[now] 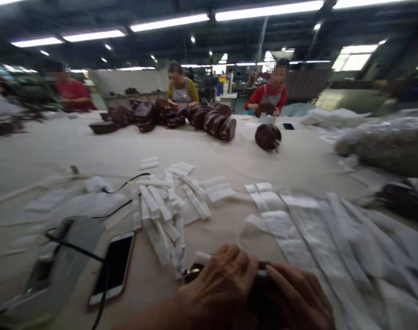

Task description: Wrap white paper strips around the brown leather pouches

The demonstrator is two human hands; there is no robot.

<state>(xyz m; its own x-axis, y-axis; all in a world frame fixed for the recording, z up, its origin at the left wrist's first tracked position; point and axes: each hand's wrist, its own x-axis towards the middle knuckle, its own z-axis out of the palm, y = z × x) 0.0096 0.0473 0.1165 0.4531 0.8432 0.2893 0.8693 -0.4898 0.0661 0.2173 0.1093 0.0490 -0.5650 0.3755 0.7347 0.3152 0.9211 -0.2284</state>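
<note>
At the lower middle of the head view, my left hand (225, 275) is closed over a dark bag (264, 302), its fingers curled. My right hand (298, 293) grips the same bag from the right, fingers bent along its upper edge. Most of the bag is covered by my hands or lies in shadow; a gold-coloured metal fitting (192, 272) shows at its left end. White padding strips (160, 220) lie in a loose heap just beyond my left hand. Longer white strips (312, 229) spread out to the right of my hands.
A white-fronted phone (113, 268) with a black cable across it lies at left, beside a grey case-like thing (71, 247). Dark brown bags (212, 121) line the table's (126, 151) far side, where several people work. A plastic-covered bundle (384, 142) sits at right.
</note>
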